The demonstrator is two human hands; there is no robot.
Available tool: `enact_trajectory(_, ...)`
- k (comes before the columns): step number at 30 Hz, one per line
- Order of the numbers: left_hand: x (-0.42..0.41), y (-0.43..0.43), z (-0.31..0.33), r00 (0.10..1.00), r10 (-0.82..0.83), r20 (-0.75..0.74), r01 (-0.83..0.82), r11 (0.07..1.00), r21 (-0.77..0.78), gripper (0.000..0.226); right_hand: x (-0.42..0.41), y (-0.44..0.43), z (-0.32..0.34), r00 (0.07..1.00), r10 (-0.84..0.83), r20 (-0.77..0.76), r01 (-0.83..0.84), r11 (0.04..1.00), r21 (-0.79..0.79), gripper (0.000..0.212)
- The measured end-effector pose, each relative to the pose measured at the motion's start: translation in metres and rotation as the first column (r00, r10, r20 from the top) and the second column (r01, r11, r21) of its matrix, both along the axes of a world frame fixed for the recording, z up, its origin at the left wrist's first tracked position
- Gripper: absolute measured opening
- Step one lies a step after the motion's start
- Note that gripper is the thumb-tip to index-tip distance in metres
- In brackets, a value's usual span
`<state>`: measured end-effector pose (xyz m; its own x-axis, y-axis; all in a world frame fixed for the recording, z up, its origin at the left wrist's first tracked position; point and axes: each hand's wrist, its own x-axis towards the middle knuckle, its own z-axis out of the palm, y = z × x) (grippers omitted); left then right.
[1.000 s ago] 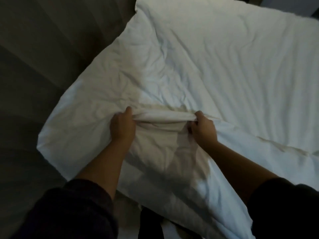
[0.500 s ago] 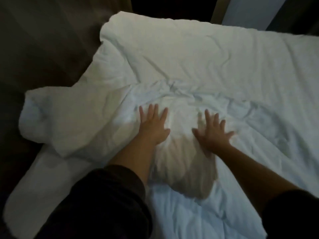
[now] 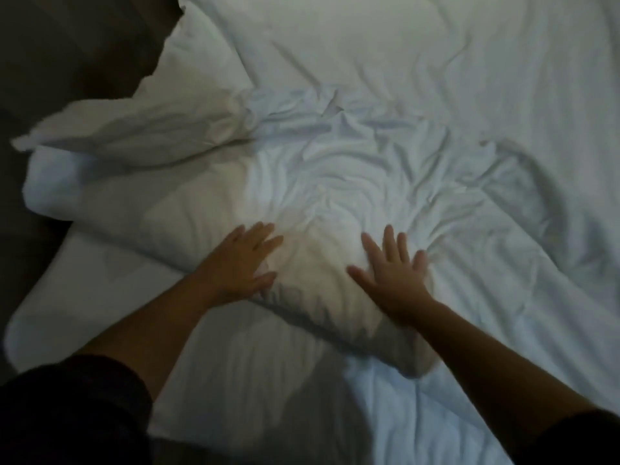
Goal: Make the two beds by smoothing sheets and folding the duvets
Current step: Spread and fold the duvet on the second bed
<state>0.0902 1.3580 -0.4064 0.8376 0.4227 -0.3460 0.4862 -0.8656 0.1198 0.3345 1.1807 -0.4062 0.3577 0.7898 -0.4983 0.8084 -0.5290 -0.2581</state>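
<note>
A white duvet (image 3: 335,169) lies crumpled over the bed, folded back on itself so that a thick rolled edge runs across the middle. My left hand (image 3: 240,263) lies flat with straight fingers on the near edge of that fold. My right hand (image 3: 392,266) presses flat on the fold a little to the right, its fingers spread. Beneath the fold, more white bedding (image 3: 235,380) stretches toward me. A loose corner of the duvet (image 3: 100,132) sticks out over the left side of the bed.
Dark floor (image 3: 50,62) borders the bed on the left. The bed's left edge (image 3: 30,317) runs down toward my dark sleeve (image 3: 67,414). Smoother white bedding (image 3: 436,45) fills the far side and the right.
One second ago both hands gripped a bunched edge of the duvet. They let go, the duvet is folded over, and both hands now lie flat on the fold, nearer its front edge.
</note>
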Motion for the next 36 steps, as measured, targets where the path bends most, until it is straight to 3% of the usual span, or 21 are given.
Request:
enact_trajectory(2,-0.049,-0.009,0.008,0.997,-0.068,-0.047,0.072,0.993,0.096,0.081,-0.034,-0.026,0.012,0.993,0.111,-0.043,-0.113,0.993,-0.033,0.106)
enact_trajectory(4,-0.079,-0.005,0.008,0.998,-0.016,-0.063,0.030,0.974,0.226,0.086,-0.064,-0.040,0.012,0.962,0.257,0.091,-0.258,0.966,0.007,0.113)
enact_trajectory(6,-0.084,0.006,0.009,0.996,0.085,-0.040,-0.066,0.933,0.354,0.089,-0.084,-0.034,0.005,0.940,0.247,0.234,-0.266,0.963,0.050,0.119)
enact_trajectory(7,-0.083,0.014,0.007,0.993,0.115,-0.031,-0.093,0.912,0.400,0.086,-0.092,-0.025,0.001,0.932,0.218,0.290,-0.253,0.963,0.089,0.111)
enact_trajectory(10,-0.079,0.044,-0.001,0.989,0.135,-0.055,-0.097,0.891,0.444,0.077,-0.118,0.011,-0.012,0.865,0.198,0.461,-0.292,0.946,0.141,0.059)
enact_trajectory(12,-0.074,0.059,-0.008,0.989,0.129,-0.068,-0.088,0.899,0.428,0.074,-0.130,0.032,-0.027,0.863,0.210,0.460,-0.287,0.952,0.103,0.041)
enact_trajectory(14,-0.072,0.071,-0.011,0.989,0.146,-0.030,-0.119,0.894,0.432,0.056,-0.135,0.048,-0.035,0.859,0.203,0.471,-0.267,0.961,0.074,0.026)
enact_trajectory(16,-0.068,0.080,-0.004,0.992,0.124,0.021,-0.123,0.917,0.380,0.043,-0.128,0.061,-0.033,0.863,0.150,0.482,-0.256,0.953,0.161,0.019)
enact_trajectory(18,-0.068,0.083,0.012,0.996,0.021,0.091,-0.053,0.928,0.369,0.039,-0.118,0.066,-0.016,0.897,0.054,0.438,-0.157,0.966,0.204,0.026)
enact_trajectory(20,-0.082,0.086,0.029,0.992,-0.039,0.124,-0.014,0.917,0.398,0.038,-0.114,0.064,0.006,0.934,0.093,0.345,-0.143,0.982,0.122,0.030)
enact_trajectory(25,-0.163,0.060,0.071,0.969,-0.112,0.221,0.016,0.918,0.397,0.019,-0.163,0.040,0.058,0.950,0.249,0.187,-0.274,0.954,0.123,0.031)
enact_trajectory(30,-0.193,0.023,0.116,0.982,-0.075,0.172,-0.009,0.895,0.446,0.028,-0.182,0.013,0.112,0.953,0.270,0.138,-0.290,0.945,0.153,0.034)
enact_trajectory(34,-0.233,-0.025,0.126,0.973,-0.134,0.186,0.045,0.906,0.421,0.025,-0.205,-0.028,0.145,0.918,0.391,0.069,-0.397,0.907,0.139,0.041)
enact_trajectory(36,-0.254,-0.047,0.121,0.985,-0.128,0.115,0.071,0.912,0.405,0.031,-0.222,-0.051,0.143,0.902,0.432,0.020,-0.431,0.893,0.131,0.038)
